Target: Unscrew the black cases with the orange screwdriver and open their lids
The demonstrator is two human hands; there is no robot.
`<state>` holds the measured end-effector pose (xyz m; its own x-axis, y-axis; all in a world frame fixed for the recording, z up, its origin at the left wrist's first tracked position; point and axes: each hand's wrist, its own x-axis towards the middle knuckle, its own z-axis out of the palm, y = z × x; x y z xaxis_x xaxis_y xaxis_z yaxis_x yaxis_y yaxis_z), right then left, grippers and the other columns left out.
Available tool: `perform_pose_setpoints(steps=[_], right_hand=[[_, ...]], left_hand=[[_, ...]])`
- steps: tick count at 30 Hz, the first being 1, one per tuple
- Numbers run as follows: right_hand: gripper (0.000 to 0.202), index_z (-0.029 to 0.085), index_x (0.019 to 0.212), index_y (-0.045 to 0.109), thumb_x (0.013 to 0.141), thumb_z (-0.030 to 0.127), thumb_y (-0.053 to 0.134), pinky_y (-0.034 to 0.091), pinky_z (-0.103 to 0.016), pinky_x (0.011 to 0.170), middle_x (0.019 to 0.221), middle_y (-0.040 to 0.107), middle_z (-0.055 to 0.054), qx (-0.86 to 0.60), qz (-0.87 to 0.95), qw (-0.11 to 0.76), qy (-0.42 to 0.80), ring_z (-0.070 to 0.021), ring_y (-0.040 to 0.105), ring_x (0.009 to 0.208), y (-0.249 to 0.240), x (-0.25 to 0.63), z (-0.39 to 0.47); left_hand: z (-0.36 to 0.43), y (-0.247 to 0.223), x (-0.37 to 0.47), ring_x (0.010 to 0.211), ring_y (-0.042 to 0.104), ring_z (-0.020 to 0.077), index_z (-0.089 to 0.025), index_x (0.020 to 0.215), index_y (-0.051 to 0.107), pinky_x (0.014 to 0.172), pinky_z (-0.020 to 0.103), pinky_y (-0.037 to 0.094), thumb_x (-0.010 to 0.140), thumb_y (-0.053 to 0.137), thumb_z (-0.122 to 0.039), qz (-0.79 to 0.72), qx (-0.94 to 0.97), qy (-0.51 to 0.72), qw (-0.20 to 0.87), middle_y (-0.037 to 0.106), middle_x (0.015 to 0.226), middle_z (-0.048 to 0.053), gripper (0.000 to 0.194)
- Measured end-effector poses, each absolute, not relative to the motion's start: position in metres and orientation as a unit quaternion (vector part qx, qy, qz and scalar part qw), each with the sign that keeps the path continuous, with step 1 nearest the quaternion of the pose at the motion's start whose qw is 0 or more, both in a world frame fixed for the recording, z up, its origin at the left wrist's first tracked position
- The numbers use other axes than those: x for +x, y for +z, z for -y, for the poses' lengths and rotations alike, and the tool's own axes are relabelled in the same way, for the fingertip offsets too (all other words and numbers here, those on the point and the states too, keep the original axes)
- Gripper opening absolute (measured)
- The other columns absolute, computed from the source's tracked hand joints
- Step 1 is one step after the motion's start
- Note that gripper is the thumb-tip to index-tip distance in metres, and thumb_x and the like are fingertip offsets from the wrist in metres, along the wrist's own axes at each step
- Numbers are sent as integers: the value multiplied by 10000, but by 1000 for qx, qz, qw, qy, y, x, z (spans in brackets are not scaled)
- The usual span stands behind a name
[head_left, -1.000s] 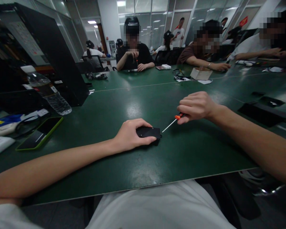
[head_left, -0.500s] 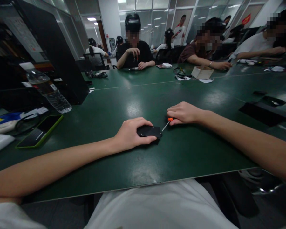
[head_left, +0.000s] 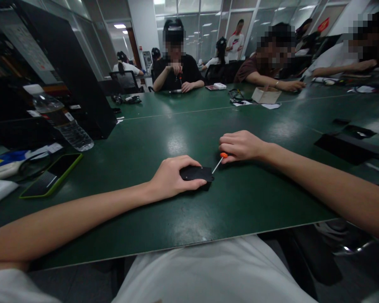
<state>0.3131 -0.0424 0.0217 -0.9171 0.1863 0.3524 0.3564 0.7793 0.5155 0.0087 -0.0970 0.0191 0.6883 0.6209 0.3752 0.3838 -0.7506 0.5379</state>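
A small flat black box (head_left: 196,173) lies on the green table, with tiny screw-like dots on its top face. My left hand (head_left: 173,176) grips it from the left, thumb along the near side and fingers along the far side. My right hand (head_left: 238,146) is closed around the orange handle of a screwdriver (head_left: 217,164). Its thin metal shaft slants down to the left, and the tip meets the box's right end. Whether the tip sits in a screw is too small to tell. Most of the handle is hidden in my fingers.
On the left, a phone in a green case (head_left: 51,176) lies near a water bottle (head_left: 59,118) beside a tall black cabinet (head_left: 72,71). Flat black parts (head_left: 349,147) lie to the right. Several people sit across the table, near a small cardboard box (head_left: 265,95).
My right hand has turned and lifted slightly around the screwdriver handle. The tip stays at the box's right end, and my left hand keeps its hold. The whole view shifts slightly.
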Motion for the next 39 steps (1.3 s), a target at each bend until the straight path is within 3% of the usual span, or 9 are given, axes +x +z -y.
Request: perform_pose_setpoints(steps=[4, 13, 21, 28, 35, 39], right_hand=[[435, 192, 828, 617, 1003, 563, 472, 319, -276, 573, 761, 603, -28, -137, 905, 163, -367, -142, 478, 660, 32, 315, 52], [514, 173, 861, 608, 1052, 557, 326, 355, -237, 596, 770, 598, -32, -164, 962, 128, -178, -129, 517, 674, 5, 298, 43], [487, 165, 876, 639, 1030, 564, 406, 341, -232, 571, 776, 632, -36, -208, 950, 134, -193, -121, 533, 639, 10, 305, 42], [347, 150, 974, 644, 1035, 447, 475, 344, -229, 537, 728, 636, -9, -155, 941, 186, -239, -98, 540, 578, 13, 292, 56], [329, 150, 1141, 631, 1063, 358, 390, 368, -221, 548, 820, 715, -37, -167, 948, 175, -207, -91, 593, 605, 7, 284, 60], [323, 130, 1221, 610, 1052, 321, 412, 344, -236, 528, 810, 719, -31, -166, 939, 193, -231, -94, 592, 594, 5, 282, 63]], left_hand=[[97, 18, 9, 884, 689, 207, -184, 1037, 727, 774, 309, 496, 825, 763, -450, -285, 893, 277, 212, 754, 1012, 53, 342], [97, 18, 10, 894, 694, 209, -183, 1056, 715, 803, 311, 508, 828, 765, -423, -290, 888, 288, 209, 752, 1028, 52, 335], [97, 18, 9, 913, 692, 210, -174, 1088, 706, 822, 314, 510, 841, 757, -434, -281, 889, 293, 211, 748, 1046, 58, 362], [97, 18, 9, 919, 688, 201, -166, 1108, 700, 834, 306, 513, 840, 763, -392, -268, 887, 306, 220, 741, 1055, 61, 356], [97, 19, 8, 964, 677, 214, -159, 1113, 694, 872, 321, 504, 855, 742, -385, -258, 887, 303, 235, 732, 1089, 80, 346], [88, 22, -7, 1056, 668, 226, -156, 1229, 656, 926, 317, 500, 842, 757, -385, -240, 889, 278, 273, 712, 1175, 93, 461]])
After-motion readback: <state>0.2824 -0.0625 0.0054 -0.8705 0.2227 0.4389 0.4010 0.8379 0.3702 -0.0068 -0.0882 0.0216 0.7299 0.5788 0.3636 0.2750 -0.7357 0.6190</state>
